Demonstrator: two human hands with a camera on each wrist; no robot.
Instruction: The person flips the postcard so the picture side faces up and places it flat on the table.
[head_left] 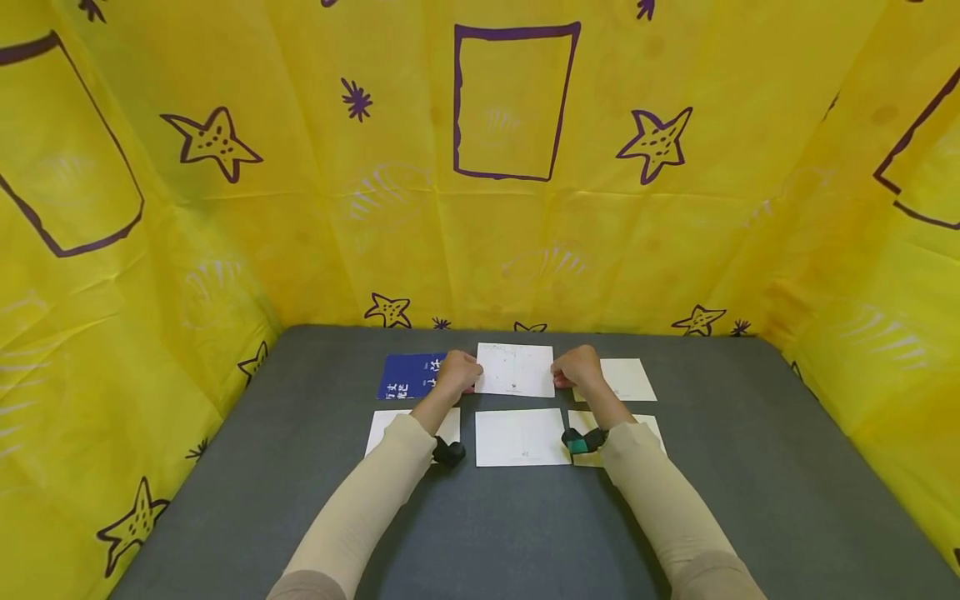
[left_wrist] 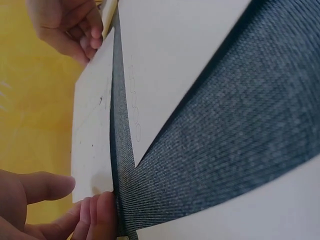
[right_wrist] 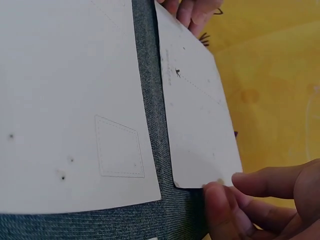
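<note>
Both hands hold a white postcard point(head_left: 516, 369) by its two short sides, in the middle of the far row. My left hand point(head_left: 459, 372) pinches its left edge, thumb on the printed face in the left wrist view. At the opposite edge, the right hand point(head_left: 577, 367) grips a corner between thumb and fingers point(right_wrist: 220, 210). Faint dotted lines and a small dark mark show on the card point(right_wrist: 192, 105). A blue postcard point(head_left: 408, 377) with white lettering lies partly behind the left hand. Beside the right hand is a cream postcard point(head_left: 628, 380), partly covered by it.
Three pale cards form the near row: a left card point(head_left: 381, 423) and a right card point(head_left: 647, 423) partly under the forearms, and a middle card point(head_left: 522, 437) between them. They lie on a dark grey cloth-covered table point(head_left: 510, 533). A yellow patterned curtain point(head_left: 510, 250) surrounds the far sides.
</note>
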